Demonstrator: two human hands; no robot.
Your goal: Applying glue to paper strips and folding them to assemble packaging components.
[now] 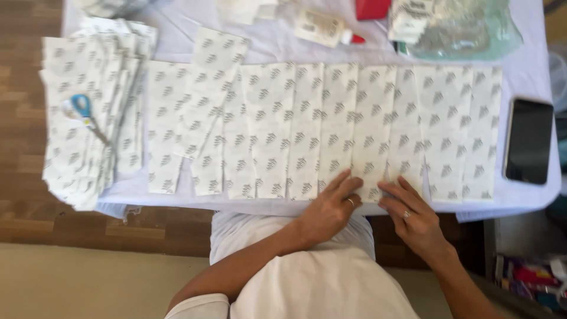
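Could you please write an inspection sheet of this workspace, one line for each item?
Surface: table under a pale cloth.
Job's things: row of overlapping white paper strips printed with small grey marks, laid side by side along the near edge.
Clutter: pile of the same strips at one end with blue-handled scissors on top; dark phone at the other end; glue bottle, red item and clear bag at the far edge.
Grippers: left hand and right hand lie flat, fingers pressing on the strips; a ring on each.
Cables: nothing seen.
Surroundings: wood-pattern floor; colourful items low on one side.
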